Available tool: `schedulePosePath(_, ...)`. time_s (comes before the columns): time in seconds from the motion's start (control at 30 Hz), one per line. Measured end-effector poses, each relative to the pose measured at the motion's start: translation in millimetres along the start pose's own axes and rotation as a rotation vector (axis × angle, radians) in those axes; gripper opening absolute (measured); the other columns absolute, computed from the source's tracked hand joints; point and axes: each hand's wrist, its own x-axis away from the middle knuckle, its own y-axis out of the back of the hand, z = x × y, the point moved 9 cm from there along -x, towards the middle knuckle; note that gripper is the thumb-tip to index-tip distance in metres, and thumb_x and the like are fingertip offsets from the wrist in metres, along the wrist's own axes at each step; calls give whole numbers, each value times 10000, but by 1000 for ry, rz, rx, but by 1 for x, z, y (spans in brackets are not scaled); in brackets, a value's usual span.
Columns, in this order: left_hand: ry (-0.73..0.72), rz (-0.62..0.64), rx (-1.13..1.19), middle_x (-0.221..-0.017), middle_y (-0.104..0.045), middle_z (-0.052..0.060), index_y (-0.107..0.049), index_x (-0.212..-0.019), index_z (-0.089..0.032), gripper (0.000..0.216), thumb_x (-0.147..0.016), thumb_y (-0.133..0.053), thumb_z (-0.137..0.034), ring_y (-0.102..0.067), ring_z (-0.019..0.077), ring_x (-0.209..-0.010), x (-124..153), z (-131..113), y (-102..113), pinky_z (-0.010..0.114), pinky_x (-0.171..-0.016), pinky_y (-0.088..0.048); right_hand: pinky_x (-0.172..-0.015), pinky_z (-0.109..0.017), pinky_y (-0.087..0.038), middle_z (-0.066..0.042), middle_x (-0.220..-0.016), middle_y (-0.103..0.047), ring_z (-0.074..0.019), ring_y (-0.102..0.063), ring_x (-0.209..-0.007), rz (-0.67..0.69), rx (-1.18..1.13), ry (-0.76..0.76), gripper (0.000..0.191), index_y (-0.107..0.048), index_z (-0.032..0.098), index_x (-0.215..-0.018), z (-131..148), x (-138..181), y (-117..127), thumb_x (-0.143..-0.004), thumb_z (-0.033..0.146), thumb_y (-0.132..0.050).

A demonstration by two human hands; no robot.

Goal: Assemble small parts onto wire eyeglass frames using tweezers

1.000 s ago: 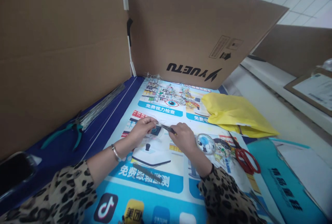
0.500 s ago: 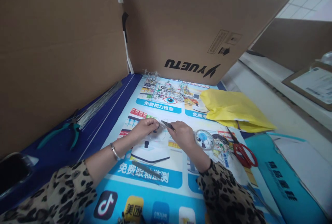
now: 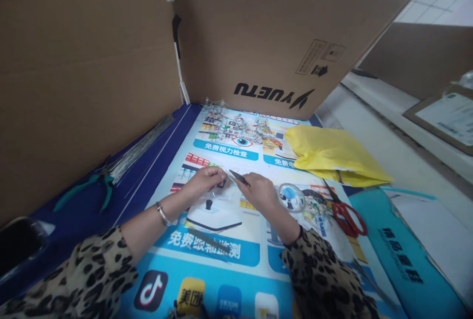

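My left hand (image 3: 207, 181) is closed in a pinch on a thin wire (image 3: 213, 193), which curves faintly below the fingertips. My right hand (image 3: 260, 192) is wrapped round dark needle-nose pliers (image 3: 239, 177); their handles are hidden in the palm. The tapered tip points left, close to the left fingertips. Whether the tip touches the wire is too small to tell. Just right of the right hand lies a round clear dish (image 3: 291, 197) with a blue and white pattern showing through. A bundle of thin dark strands (image 3: 209, 242) lies on the printed sheet below the hands.
Teal-handled pliers (image 3: 86, 190) and a bundle of silver wires (image 3: 138, 151) lie left. Tangled wire pieces (image 3: 242, 126) sit at the back. Red-handled scissors (image 3: 345, 215), a yellow bag (image 3: 334, 154) and a teal folder (image 3: 399, 245) are right. Cardboard walls (image 3: 288, 28) stand behind and left.
My left hand has shifted very slightly left, and the wire below its fingers shows at a different angle. The right hand with the pliers stays almost still.
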Motion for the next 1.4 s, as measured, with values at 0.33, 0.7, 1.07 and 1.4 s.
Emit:
schedulePosePath(0.33,-2,72,7,-528,-454,-38,-571,-654,-146,169,-694,-595,-308,-304,65,-456,2,-3,-4,225,-464,-193,-681,-265,-323,-54,-725,-592,-169,-495,-755,-32,101,203,189,-649,187,-754,11,0,5,-801,331,-537)
schedulePosePath(0.7,1,110,-30,-558,-480,-34,-584,-673,-154,86,-709,-572,-231,-358,72,-489,2,1,-6,226,-497,-246,-691,-323,-262,-65,-743,-543,-202,-431,-788,-71,277,361,137,-612,186,-761,17,3,12,-799,293,-535)
schedulePosePath(1.07,10,82,-104,-550,-455,-46,-550,-658,-147,146,-722,-552,-278,-328,65,-484,2,-1,-6,214,-490,-244,-668,-316,-271,-58,-735,-566,-206,-463,-777,-19,290,363,110,-590,176,-745,21,2,7,-767,284,-588)
schedulePosePath(1.4,1,85,-91,-548,-454,-44,-542,-660,-150,162,-720,-555,-300,-336,69,-482,3,-2,-5,213,-477,-234,-667,-310,-307,-67,-750,-590,-205,-504,-779,68,270,308,111,-589,164,-770,20,3,-3,-782,274,-579)
